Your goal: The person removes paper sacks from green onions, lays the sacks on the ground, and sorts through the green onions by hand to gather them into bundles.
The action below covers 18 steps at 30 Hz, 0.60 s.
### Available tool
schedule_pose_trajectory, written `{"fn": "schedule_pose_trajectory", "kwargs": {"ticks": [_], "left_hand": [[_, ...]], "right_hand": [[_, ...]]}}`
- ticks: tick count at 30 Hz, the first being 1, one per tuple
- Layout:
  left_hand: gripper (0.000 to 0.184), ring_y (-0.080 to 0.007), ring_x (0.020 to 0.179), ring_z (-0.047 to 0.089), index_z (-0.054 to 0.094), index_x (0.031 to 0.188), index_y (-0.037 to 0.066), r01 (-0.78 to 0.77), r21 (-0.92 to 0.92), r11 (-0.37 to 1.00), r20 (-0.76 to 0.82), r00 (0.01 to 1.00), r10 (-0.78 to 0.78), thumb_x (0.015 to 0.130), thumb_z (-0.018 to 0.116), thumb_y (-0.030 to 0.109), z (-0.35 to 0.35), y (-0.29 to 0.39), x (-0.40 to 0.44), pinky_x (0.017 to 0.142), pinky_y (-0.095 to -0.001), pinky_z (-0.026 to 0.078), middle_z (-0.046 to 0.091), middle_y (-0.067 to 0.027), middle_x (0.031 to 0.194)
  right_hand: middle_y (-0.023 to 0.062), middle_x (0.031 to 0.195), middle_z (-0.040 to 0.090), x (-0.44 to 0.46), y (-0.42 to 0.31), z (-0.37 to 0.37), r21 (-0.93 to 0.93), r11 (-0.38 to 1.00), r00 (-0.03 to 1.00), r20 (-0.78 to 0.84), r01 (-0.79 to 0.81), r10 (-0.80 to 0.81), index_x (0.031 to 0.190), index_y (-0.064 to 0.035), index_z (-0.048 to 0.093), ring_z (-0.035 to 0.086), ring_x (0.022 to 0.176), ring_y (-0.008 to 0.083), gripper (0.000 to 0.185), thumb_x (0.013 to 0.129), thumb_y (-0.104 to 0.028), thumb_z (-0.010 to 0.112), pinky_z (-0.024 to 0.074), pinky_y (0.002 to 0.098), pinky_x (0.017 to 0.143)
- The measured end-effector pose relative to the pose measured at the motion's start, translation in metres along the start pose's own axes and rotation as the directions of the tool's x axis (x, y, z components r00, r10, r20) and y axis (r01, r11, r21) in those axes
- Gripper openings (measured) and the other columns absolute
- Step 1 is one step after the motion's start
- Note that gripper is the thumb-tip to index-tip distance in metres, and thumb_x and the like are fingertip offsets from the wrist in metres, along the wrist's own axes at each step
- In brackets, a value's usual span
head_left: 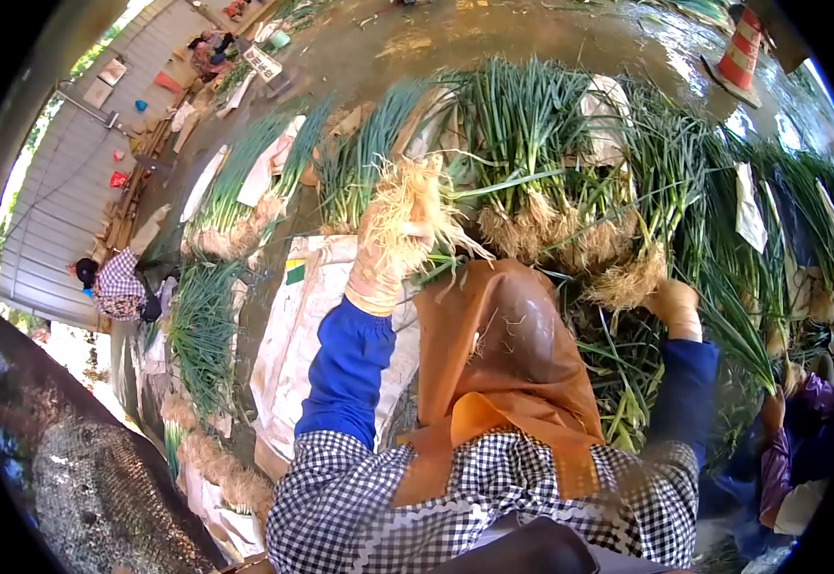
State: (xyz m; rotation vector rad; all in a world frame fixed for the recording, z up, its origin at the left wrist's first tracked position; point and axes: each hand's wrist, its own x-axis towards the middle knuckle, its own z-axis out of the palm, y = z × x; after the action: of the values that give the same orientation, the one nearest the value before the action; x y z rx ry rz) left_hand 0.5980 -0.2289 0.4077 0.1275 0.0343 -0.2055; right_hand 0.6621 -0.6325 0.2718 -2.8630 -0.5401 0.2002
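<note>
I take the wet brown floor point(407, 46) as the largest area; across it lies a long row of green-leaved onion plants point(527, 100), root ends toward the wearer. Next in size, I register the orange-brown waterproof apron point(575, 368) between the arms and, beside it on the left, a white woven sack point(288, 330) laid flat. At the right edge, apart from the wearer's hands, a co-worker in purple sleeves point(776, 469) has a hand on a plant stem. The right hand point(673, 302) is curled against a tan root mass point(627, 282) at the near edge of the row; roots hide its fingertips, so I cannot tell how firmly it closes. The left hand point(384, 244) is raised above the sack's edge, grasping a pale, stringy root clump point(417, 196), with a few green leaves trailing to the right. Handling, as I judge it: each plant is light; the leaves are limp and crease or tear easily; the roots are springy, tangle with neighbours and shed strands; the stems are firmer but probably slippery when damp. Take hold at the pale stem just above the roots, apply moderate pressure, and leave the leaf ends unloaded.
</note>
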Motion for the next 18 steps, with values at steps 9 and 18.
{"fn": "schedule_pose_trajectory", "kwargs": {"ticks": [9, 18], "left_hand": [[0.037, -0.0119, 0.076, 0.050, 0.042, 0.115, 0.001, -0.161, 0.449, 0.879, 0.292, 0.956, 0.026, 0.081, 0.046, 0.013, 0.117, 0.177, -0.065, 0.061, -0.0243, 0.037, 0.051, -0.0048, 0.097], [0.032, -0.0152, 0.086, 0.049, 0.048, 0.112, 0.005, -0.230, 0.943, 0.239, 0.084, 0.863, 0.499, 0.080, 0.047, 0.009, 0.056, 0.230, -0.200, 0.078, -0.0285, 0.039, 0.053, -0.0059, 0.095]], "right_hand": [[0.0030, 0.107, 0.058, 0.060, -0.106, 0.009, 0.165, 0.828, 0.844, -0.147, 0.536, -0.516, 0.100, -0.0128, 0.060, 0.058, 0.088, 0.0228, 0.021, 0.081, -0.011, 0.051, 0.0484, 0.0319, 0.071], [0.0120, 0.095, 0.061, 0.051, -0.039, 0.078, 0.333, 0.868, 0.915, 0.036, 0.369, -0.403, 0.100, -0.0046, 0.059, 0.059, 0.087, 0.0277, 0.020, 0.085, -0.016, 0.052, 0.0461, 0.0334, 0.075]]}}
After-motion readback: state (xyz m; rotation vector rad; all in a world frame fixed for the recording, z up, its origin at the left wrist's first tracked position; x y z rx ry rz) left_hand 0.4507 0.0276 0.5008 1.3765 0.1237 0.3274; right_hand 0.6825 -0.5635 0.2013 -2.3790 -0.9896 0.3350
